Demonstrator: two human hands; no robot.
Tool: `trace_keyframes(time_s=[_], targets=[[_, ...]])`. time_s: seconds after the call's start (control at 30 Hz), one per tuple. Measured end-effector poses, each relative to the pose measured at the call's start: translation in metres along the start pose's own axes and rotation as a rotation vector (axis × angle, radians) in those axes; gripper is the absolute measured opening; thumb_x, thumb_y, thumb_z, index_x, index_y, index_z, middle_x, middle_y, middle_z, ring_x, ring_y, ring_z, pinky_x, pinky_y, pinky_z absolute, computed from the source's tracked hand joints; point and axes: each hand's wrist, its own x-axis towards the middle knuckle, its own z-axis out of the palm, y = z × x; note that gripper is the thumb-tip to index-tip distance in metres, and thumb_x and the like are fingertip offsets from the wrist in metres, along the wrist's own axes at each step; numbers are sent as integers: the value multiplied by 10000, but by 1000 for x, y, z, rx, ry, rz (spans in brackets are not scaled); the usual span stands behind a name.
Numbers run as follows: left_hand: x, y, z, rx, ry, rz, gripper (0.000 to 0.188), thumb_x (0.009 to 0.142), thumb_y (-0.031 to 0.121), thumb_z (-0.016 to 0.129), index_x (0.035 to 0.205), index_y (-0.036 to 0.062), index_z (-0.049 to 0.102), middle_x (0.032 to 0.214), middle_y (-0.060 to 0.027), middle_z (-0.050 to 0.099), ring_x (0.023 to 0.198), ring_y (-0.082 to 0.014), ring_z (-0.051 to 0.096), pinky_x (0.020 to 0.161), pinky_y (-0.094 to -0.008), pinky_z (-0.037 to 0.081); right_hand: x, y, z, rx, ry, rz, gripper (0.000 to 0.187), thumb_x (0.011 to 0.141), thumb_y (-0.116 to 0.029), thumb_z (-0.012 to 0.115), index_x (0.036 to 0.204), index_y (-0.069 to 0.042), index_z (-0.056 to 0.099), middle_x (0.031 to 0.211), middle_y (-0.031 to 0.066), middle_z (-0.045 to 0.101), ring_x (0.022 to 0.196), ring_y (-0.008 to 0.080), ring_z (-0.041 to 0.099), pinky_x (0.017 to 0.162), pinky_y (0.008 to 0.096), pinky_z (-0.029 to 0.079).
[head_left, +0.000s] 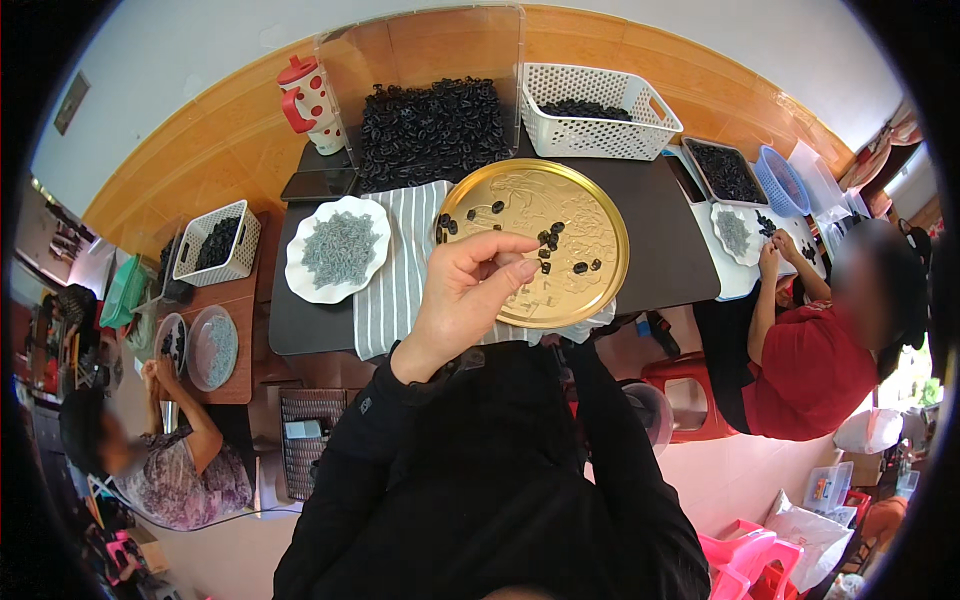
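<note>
My left hand (470, 285) is over a round gold tray (470, 185) with a raised pattern. Its thumb and index finger curl toward each other in a pinch. Small black plastic pieces (580, 268) lie scattered on the tray, some right behind the fingertips, so what the pinch holds cannot be made out. Of my right arm only the black sleeve (600, 410) shows, running up to the table's near edge; the hand is hidden. Left of the tray, a white scalloped plate (298, 283) holds a heap of small clear greyish pieces. A striped cloth (378, 320) lies under the tray.
Behind the tray stand a clear bin (420, 50) of black pieces, a white perforated basket (590, 142) and a red-and-white tumbler (315, 110). A phone-like dark slab (318, 184) lies near the plate. Other people work at the left (180, 470) and right (820, 360) tables.
</note>
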Motion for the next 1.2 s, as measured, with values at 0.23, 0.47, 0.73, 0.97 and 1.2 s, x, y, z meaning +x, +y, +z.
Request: trace_keyframes(time_s=[0.23,0.47,0.73,0.97,1.2], targets=[[-26,14,-30,-42,40,-77,197,858,3,619,1049,-35,649,786,-36,646,703,-57,580,596,-182,439,-70,36,-12,-82,266,-74,337,792,-149,628,1092,-10,565,957,164,639,854,334,626,713,416,500],[-54,11,-63,-75,77,-136,200,860,39,633,1054,-1,662,793,-29,666,673,-36,571,544,-168,412,-159,29,-41,-595,-157,211,488,775,-167,599,1229,-51,463,1051,229,578,975,395,582,787,467,490],[-45,1,-71,-146,5,-240,190,870,52,629,1050,3,663,787,-30,656,667,-42,567,523,-169,415,-179,-17,-111,-632,-516,192,238,753,-178,584,921,-35,672,954,216,640,842,386,627,723,483,499],[-40,-10,-84,-176,-10,-312,192,874,56,627,1056,5,661,794,-29,658,673,-40,572,526,-164,410,-106,-120,-167,-371,-137,49,177,791,-116,611,919,2,647,851,195,642,744,364,626,651,415,496],[-54,-31,-113,-179,93,-349,193,874,55,622,1056,3,658,774,-28,660,675,-46,581,540,-172,414,-15,-152,-160,-450,31,-176,158,757,-55,628,903,6,632,818,174,611,758,363,603,660,401,476]])
